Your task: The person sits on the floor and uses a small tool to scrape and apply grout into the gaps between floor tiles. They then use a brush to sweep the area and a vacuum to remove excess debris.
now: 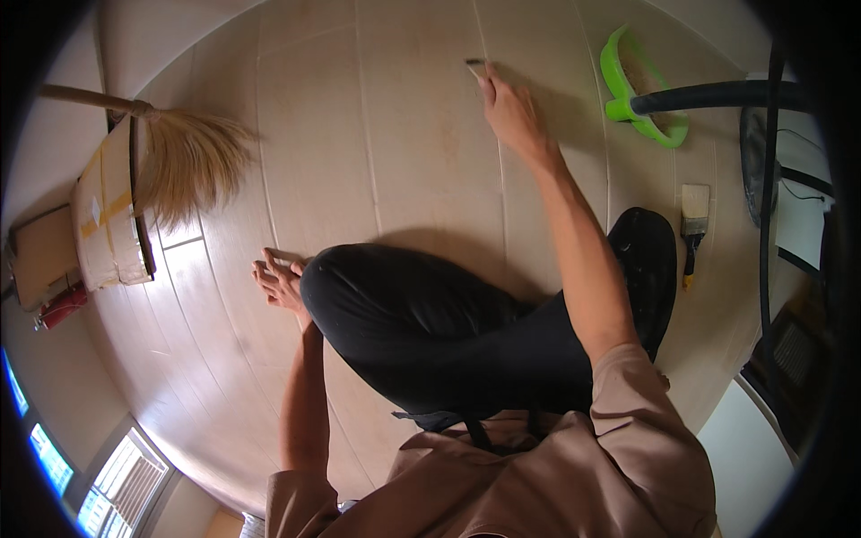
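My right hand [511, 112] is shut on a small tool [473, 66] with a dark flat end and a light handle, held at the tiled floor [413, 117] near the top centre of the head view. My left hand [280, 281] rests on the floor beside my bent knee [345, 278], its fingers apart. A wide paintbrush [693, 215] with pale bristles and a black and yellow handle lies right of my dark shoe. A green dustpan [614, 65] with brownish debris in it lies at the upper right, a black tube [717, 95] running from it.
A straw broom [193, 157] leans by taped cardboard [103, 224] at the left, near more cardboard [40, 255] and a red cylinder [63, 305]. Black cables [765, 269] and white panels [735, 439] line the right side. Windows [121, 484] show at the lower left.
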Tool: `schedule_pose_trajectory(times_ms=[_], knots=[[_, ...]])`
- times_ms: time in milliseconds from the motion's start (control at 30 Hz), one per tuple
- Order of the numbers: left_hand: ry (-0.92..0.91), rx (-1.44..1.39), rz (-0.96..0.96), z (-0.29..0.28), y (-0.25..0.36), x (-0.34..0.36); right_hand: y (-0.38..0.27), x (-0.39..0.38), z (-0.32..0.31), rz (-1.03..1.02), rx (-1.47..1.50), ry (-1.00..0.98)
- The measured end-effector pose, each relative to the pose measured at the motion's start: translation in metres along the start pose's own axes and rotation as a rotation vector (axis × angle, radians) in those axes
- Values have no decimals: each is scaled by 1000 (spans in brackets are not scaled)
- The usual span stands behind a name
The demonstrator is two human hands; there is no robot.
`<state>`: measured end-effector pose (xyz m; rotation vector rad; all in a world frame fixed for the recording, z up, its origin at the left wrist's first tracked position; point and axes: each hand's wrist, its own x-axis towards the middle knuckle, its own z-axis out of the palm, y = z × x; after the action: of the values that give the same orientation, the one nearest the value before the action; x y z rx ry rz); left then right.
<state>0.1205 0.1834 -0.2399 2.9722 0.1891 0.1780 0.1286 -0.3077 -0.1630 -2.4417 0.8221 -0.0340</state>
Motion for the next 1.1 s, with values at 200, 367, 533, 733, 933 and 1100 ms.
schedule_pose_trajectory(times_ms=[200, 367, 533, 733, 933, 1100], knots=[[-3, 4, -30, -4, 0, -2, -4, 99, 2, -63, -36, 30], [-27, 26, -17, -5, 5, -1, -7, 179, -4, -106, -37, 82], [-23, -16, -22, -7, -2, -6, -13, 237, -5, -238, 75, 165], [-33, -1, -37, -15, 7, -4, -29, 271, -23, -127, -33, 76], [-62, -4, -49, -14, 15, -3, 6, 240, -10, -162, -40, 20], [-16, 39, -59, -9, 1, -4, -11, 142, -14, -101, -31, -112]])
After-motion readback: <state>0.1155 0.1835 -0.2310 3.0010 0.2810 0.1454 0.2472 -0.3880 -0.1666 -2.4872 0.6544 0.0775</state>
